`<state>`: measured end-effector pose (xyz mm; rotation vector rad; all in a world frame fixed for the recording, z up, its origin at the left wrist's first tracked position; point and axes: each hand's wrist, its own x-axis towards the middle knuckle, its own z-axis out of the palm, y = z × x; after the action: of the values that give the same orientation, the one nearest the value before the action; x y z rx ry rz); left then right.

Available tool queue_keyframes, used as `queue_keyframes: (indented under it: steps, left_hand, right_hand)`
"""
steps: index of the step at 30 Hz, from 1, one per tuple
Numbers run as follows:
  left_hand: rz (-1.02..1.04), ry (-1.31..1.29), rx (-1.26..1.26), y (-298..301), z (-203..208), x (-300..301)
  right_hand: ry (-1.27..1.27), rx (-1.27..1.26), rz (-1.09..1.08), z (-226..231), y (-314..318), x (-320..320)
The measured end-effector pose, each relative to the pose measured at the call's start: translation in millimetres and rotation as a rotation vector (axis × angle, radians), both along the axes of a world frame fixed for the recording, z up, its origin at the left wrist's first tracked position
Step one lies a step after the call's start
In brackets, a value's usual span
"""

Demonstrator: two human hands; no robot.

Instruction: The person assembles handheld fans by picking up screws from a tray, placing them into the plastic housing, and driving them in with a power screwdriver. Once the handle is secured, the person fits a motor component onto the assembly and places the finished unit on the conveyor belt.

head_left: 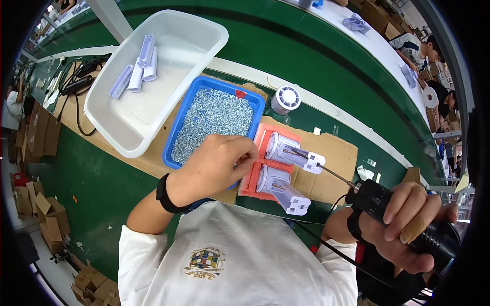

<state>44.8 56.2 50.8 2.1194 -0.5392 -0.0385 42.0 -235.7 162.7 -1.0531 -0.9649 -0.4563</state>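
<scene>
My right hand [413,219] grips a black electric screwdriver [375,200]. Its long bit reaches left to the end plate of the upper lavender plastic housing [278,147]. That housing and a second lavender housing [288,191] lie side by side in a red padded holder [251,176]. My left hand [219,158] is pinched closed between the holder and a blue tray [179,121]; whatever its fingertips hold is hidden. Many small silvery screws [214,115] fill the tray. A black band circles my left wrist.
A large white bin [214,38] with several lavender plastic pieces [135,76] stands at the left. Behind the holder is a round slotted lavender part [287,98]. Cardboard [337,168] lies under the work. Black cables [76,84] run at far left; co-workers sit beyond at upper right.
</scene>
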Motion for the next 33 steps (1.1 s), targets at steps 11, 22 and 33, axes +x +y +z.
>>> queue_keyframes:
  steps: [11, 22, 33]
  left_hand:
    - [-0.023, -0.078, -0.302, -34.2, -18.1, 18.5]
    - [-0.035, -0.116, -0.281, -37.2, -19.7, 20.3]
    - [-0.044, -0.112, -0.279, -37.2, -19.1, 18.5]
  right_hand:
    - [0.078, 0.169, -0.058, -0.6, -2.5, 2.4]
    - [0.174, 0.178, -0.045, -3.1, -16.7, 5.4]
    - [0.206, 0.182, 0.002, -0.7, -26.7, 6.0]
